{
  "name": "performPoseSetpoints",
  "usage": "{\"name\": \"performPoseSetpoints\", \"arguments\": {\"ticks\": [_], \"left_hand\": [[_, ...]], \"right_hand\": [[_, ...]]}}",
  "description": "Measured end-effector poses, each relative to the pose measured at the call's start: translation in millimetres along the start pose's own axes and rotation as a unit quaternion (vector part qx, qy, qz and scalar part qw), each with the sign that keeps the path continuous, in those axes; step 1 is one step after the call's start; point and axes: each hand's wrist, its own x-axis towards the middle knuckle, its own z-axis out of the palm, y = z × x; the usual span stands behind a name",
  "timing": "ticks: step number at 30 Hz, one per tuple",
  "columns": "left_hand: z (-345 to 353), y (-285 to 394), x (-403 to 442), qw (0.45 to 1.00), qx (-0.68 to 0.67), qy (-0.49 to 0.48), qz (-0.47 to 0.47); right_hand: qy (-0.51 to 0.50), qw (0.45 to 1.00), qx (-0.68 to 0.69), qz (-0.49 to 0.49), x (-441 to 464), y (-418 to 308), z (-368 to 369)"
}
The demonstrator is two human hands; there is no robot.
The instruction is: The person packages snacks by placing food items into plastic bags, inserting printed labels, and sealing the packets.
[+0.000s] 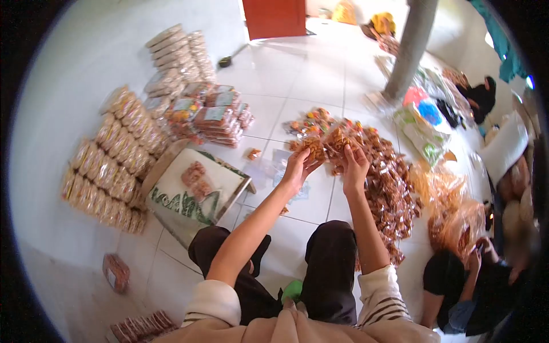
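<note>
My left hand [299, 167] is closed round a small clear packet of brown snacks [312, 147], held up in front of me. Opposite it, my right hand [354, 164] grips a second snack packet [337, 137] between thumb and fingers. The two packets almost meet; whether they touch I cannot tell. Below and to the right of my hands spreads a big heap of similar brown packets [389, 188] on the floor. Some colourful packets [314, 121] lie at its far end. Flat clear plastic bags [297, 191] rest on the tiles under my left hand.
A low table [226, 180] with a packet [197, 178] on it stands at my left. Behind it are stacked bundles [108, 166] and filled packs [220, 117] along the wall. A co-worker [474, 286] sits at right by orange plastic bags [457, 223]. A pillar [412, 51] rises beyond.
</note>
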Motion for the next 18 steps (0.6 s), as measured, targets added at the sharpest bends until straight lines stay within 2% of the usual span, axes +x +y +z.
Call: {"name": "performPoseSetpoints", "arguments": {"ticks": [1, 2, 3, 4, 5, 6, 8, 10, 12, 14, 15, 18], "left_hand": [[-6, 15, -9, 0.999, 0.034, 0.004, -0.005], [-13, 30, -20, 0.998, 0.068, 0.012, -0.012], [-24, 42, -29, 0.998, 0.057, 0.012, -0.013], [-34, 54, -38, 0.998, 0.057, 0.023, 0.001], [-44, 65, -48, 0.998, 0.063, 0.031, 0.003], [-57, 72, -57, 0.997, 0.069, 0.039, 0.003], [-82, 87, -75, 0.996, 0.073, 0.056, 0.015], [-99, 100, -93, 0.989, 0.084, 0.117, -0.020], [-108, 110, -103, 0.986, 0.110, 0.123, -0.032], [-109, 120, -107, 0.980, 0.146, 0.104, -0.083], [-108, 119, -110, 0.986, 0.138, 0.084, -0.033], [-110, 131, -118, 0.989, 0.126, 0.081, 0.008]], "right_hand": [[-0.016, 0.996, -0.076, -0.047, -7, -2, 17], [-0.033, 0.996, -0.072, -0.043, -14, 3, 33], [-0.074, 0.979, -0.168, -0.087, -22, 9, 48], [-0.113, 0.950, -0.260, -0.132, -35, 10, 68], [-0.166, 0.897, -0.363, -0.188, -49, 9, 85], [-0.222, 0.855, -0.387, -0.266, -56, 20, 98], [-0.309, 0.804, -0.396, -0.318, -72, 39, 118], [-0.364, 0.782, -0.399, -0.311, -84, 47, 131], [-0.401, 0.784, -0.380, -0.282, -93, 52, 141], [-0.417, 0.785, -0.371, -0.268, -88, 61, 149], [-0.427, 0.783, -0.369, -0.262, -86, 63, 154], [-0.452, 0.796, -0.343, -0.209, -84, 65, 167]]}}
